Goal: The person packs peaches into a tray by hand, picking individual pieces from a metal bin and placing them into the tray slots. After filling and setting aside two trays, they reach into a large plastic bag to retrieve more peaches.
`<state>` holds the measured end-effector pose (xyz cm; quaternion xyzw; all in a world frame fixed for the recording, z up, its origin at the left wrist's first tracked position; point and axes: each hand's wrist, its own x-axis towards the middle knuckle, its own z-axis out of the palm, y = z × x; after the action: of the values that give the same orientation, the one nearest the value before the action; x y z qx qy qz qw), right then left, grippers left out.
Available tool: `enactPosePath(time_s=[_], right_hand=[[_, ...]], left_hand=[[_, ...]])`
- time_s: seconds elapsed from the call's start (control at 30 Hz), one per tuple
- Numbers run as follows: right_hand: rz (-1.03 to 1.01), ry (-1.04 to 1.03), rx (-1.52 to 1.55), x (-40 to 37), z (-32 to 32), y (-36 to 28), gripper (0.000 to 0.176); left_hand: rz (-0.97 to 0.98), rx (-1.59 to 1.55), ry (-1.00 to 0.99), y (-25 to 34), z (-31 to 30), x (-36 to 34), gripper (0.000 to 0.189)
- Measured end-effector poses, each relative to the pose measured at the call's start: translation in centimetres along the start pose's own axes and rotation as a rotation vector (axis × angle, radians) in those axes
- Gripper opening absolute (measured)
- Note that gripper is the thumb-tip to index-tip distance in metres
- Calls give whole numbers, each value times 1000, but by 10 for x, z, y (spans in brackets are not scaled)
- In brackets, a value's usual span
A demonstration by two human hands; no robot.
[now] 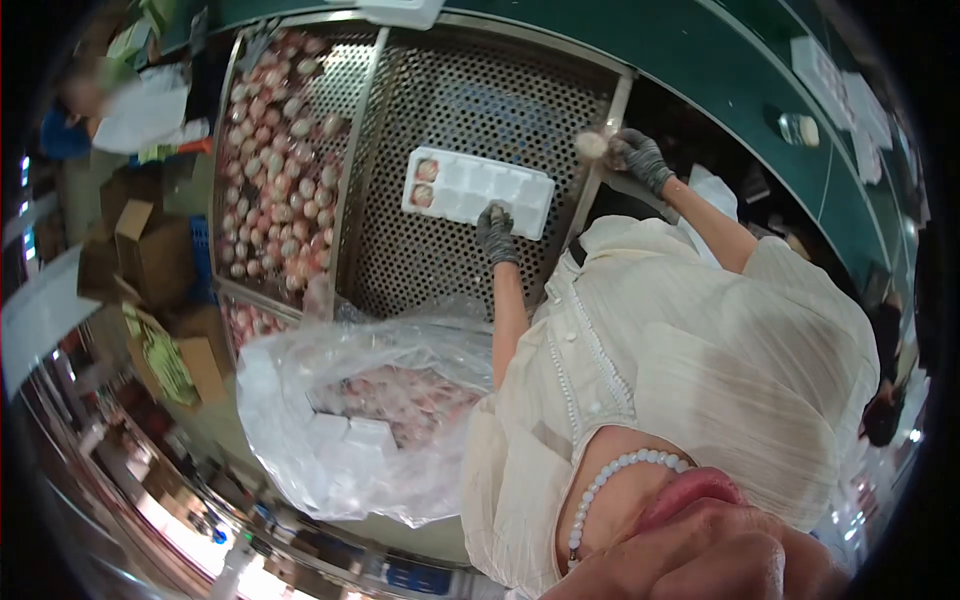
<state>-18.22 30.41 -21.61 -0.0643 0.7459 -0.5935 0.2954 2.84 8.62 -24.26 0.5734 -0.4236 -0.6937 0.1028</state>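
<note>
A white compartment tray [480, 190] rests on a perforated metal surface [420, 110], with reddish round pieces in two compartments at its left end. My left hand [495, 232], in a grey glove, is at the tray's lower edge with its fingers closed; what they hold is too small to make out. To the right, over the metal rim, my gloved right hand [643, 158] has its fingers closed at a blurred, pale round item [591, 146]. Many pink and white round pieces [275, 160] lie in the metal bin at the left.
A large clear plastic bag [290, 440] with pinkish pieces and white trays stands below the metal surface. Cardboard boxes [155, 250] are at the left. A green surface [700, 60] runs along the top, with a jar [798, 130] on it. Another person [65, 130] is at the upper left.
</note>
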Motion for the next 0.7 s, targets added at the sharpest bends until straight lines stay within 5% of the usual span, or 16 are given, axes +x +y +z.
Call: enactPosePath(time_s=[0.13, 0.23, 0.57, 0.6, 0.7], right_hand=[[202, 338, 102, -11, -55, 19, 8], [435, 474, 504, 3, -78, 33, 10], [532, 390, 784, 64, -163, 66, 49], [564, 500, 449, 60, -139, 47, 41], [408, 457, 287, 68, -104, 62, 38]], left_hand=[[-22, -31, -21, 6, -2, 5, 15], [-104, -49, -35, 20, -2, 1, 16], [-67, -257, -143, -13, -20, 19, 15], [-70, -241, -104, -15, -20, 20, 14], [-118, -179, 15, 17, -9, 1, 16]])
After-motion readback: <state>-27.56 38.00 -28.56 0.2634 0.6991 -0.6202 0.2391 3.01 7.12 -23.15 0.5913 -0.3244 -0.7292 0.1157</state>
